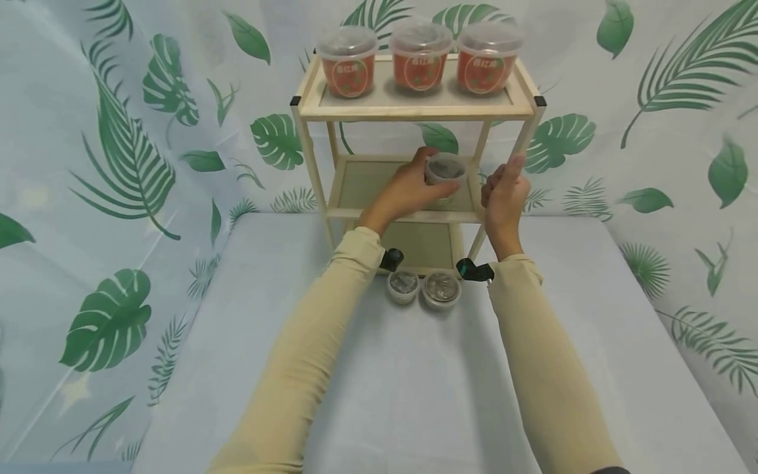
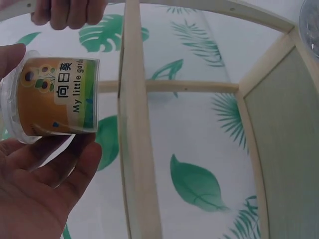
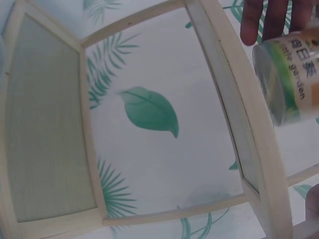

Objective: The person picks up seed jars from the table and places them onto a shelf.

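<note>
My left hand holds a lidded clear plastic cup between thumb and fingers, above the right part of the middle shelf. In the left wrist view the cup shows an orange and green label reading "My little garden". The cup's base is apart from the shelf board in the right wrist view. My right hand grips the right front post of a wooden three-tier rack, just below the top shelf.
Red-labelled lidded cups, a left one, a middle one and a right one, stand on the top shelf. A small cup and a larger cup stand on the white table before the rack. Leaf-patterned cloth hangs behind.
</note>
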Demonstrator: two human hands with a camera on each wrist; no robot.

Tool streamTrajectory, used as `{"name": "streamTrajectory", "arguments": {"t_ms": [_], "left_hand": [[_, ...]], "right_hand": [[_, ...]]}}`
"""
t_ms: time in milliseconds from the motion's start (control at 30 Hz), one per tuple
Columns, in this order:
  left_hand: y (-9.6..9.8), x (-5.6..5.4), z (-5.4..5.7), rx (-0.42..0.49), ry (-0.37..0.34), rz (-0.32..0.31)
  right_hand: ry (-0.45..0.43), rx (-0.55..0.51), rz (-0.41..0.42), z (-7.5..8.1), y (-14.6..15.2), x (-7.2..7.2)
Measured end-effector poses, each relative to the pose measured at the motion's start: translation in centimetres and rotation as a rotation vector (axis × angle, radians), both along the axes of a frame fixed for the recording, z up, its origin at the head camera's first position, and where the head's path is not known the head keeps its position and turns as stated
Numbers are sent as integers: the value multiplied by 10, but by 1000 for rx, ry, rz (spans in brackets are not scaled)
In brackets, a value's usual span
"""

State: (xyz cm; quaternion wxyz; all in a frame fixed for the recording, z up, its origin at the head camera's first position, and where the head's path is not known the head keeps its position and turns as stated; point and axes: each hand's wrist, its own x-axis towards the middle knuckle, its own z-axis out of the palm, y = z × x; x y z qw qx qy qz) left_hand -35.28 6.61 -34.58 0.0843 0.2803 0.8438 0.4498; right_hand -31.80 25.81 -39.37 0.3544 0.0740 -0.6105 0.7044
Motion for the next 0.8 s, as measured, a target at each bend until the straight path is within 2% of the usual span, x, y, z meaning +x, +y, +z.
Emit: {"name": "streamTrajectory", "arguments": {"t_ms": [400,800], "left_hand": [[17,-9,-9,27,-46,-38],[32,-14,-13,37,-63,-20]], "right_hand": [[11,6,-11,0,-2,0],[4,2,-7,1,-2,2]]}}
